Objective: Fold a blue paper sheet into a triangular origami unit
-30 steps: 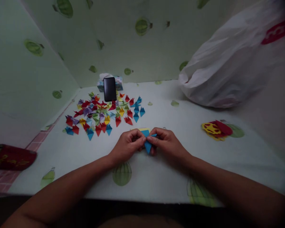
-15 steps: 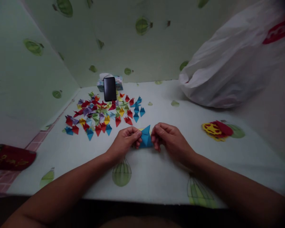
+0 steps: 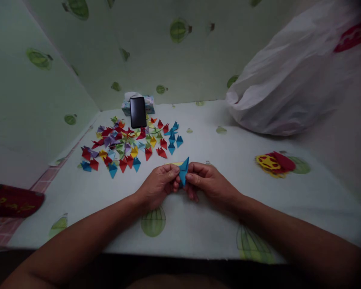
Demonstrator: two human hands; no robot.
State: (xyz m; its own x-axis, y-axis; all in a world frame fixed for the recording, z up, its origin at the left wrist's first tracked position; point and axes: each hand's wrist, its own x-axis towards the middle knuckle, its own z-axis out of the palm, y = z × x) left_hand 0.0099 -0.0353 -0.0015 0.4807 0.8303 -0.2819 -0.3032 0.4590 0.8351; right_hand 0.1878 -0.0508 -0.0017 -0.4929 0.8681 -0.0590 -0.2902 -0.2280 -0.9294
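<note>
Since half a second ago, our right hand [image 3: 209, 180] has come in from just beside the small blue folded-paper piece with pointed ends [image 3: 184, 170] to its right edge, and the piece now shows as a narrower shape. Our left thumb and fingers are closed on its left side; our right thumb presses the lower right edge, its fingers curled around behind, so both hands pinch it with little gap. The piece is held near the middle of the white tablecloth printed with green balloons [image 3: 216, 228], one point upward. A flat yellow paper edge [image 3: 177, 163] shows just beyond our fingers. Farther off to the left we see a loose spread of small multicoloured folded-paper pieces [image 3: 122, 165], with a black rectangular phone [image 3: 137, 113] leaning against a blue patterned tissue box [image 3: 149, 105] behind them.
</note>
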